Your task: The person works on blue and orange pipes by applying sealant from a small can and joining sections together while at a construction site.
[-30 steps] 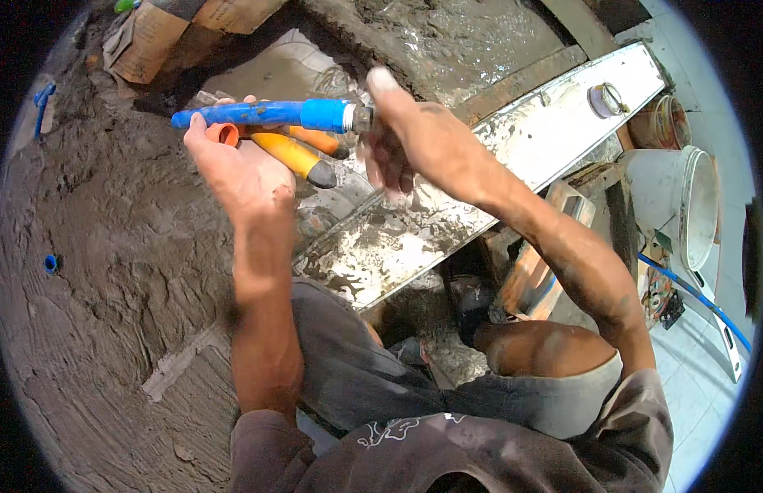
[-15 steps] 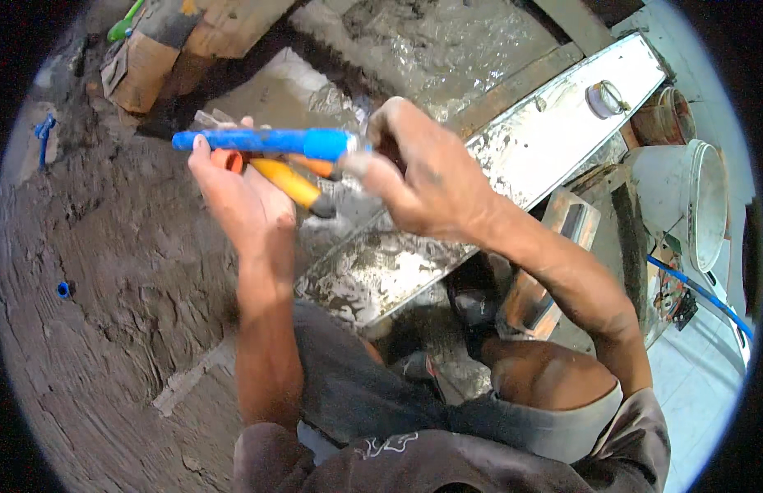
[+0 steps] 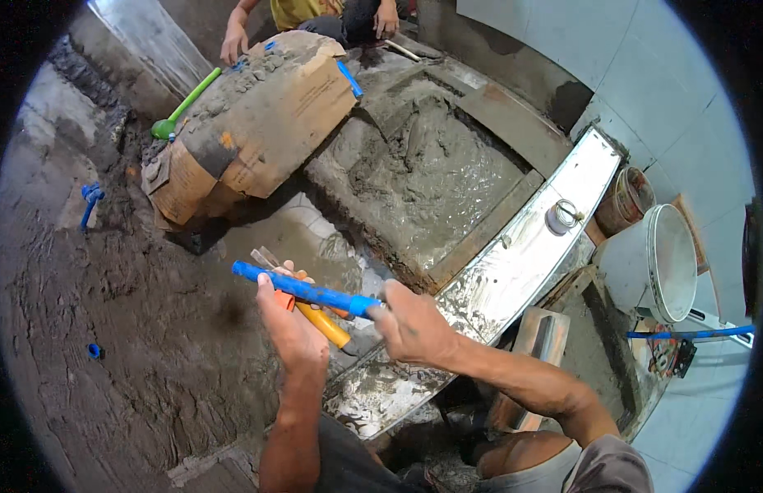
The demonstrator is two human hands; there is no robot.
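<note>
A short blue plastic pipe (image 3: 303, 287) slants across in front of me, with a wider, brighter blue collar (image 3: 364, 306) at its right end. My left hand (image 3: 297, 333) is closed around the pipe's left part. The same hand also keeps hold of a tool with a yellow-orange handle (image 3: 326, 325) tipped in black, and a small orange piece (image 3: 283, 301) shows beside the thumb. At the collar's end my right hand (image 3: 418, 324) has its fingers pinched together. Motion blur hides what is between them.
Wet cement fills a wooden-edged frame (image 3: 513, 214) ahead. A long pale panel (image 3: 521, 259) holds a roll (image 3: 564, 216). Cardboard (image 3: 266, 135) with a green-handled tool (image 3: 188, 103) lies far left; a co-worker's hand (image 3: 235, 41) is beside it. White bucket (image 3: 671, 263) and metal float (image 3: 546, 341) are right.
The view has tilted up, bringing the cardboard and a co-worker into sight. My hands now appear lower and further right. The pipe tilts down to the right, still in my left hand.
</note>
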